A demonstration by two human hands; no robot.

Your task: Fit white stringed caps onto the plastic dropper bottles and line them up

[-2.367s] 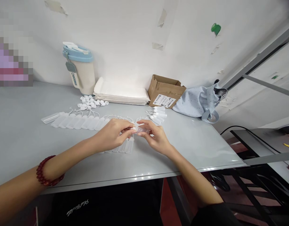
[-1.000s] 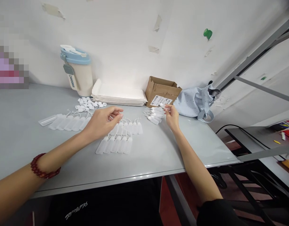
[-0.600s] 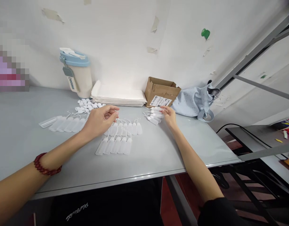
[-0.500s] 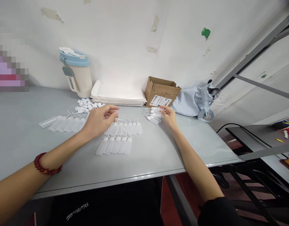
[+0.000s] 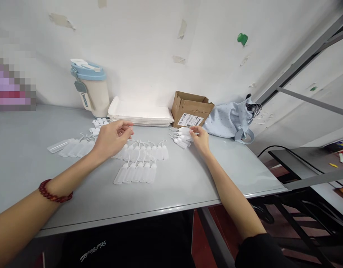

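Note:
My right hand [image 5: 199, 138] is at the right, its thumb and forefinger closed on the edge of a white plastic tag in a small pile of tags [image 5: 182, 142]. My left hand [image 5: 112, 137] hovers over the middle left of the table, its fingers loosely curled and a gap showing between thumb and forefinger; I see nothing in it. Below and right of it, translucent white tags with thin cords lie in a back row [image 5: 149, 152] and a front row [image 5: 135, 174]. More tags [image 5: 76, 147] lie to its left. Small white pieces [image 5: 95, 131] sit behind it, partly hidden.
Along the wall stand a cream tumbler with a blue lid [image 5: 94, 89], a stack of white envelopes [image 5: 143, 116], an open cardboard box [image 5: 191, 108] and a light blue cloth bag [image 5: 224, 119]. The grey table's front edge [image 5: 149, 215] runs below my arms; a metal frame [image 5: 299, 67] rises at the right.
My left hand has moved a little left and slightly up, uncovering more of the back row and covering some small white pieces. My right hand stays at the pile.

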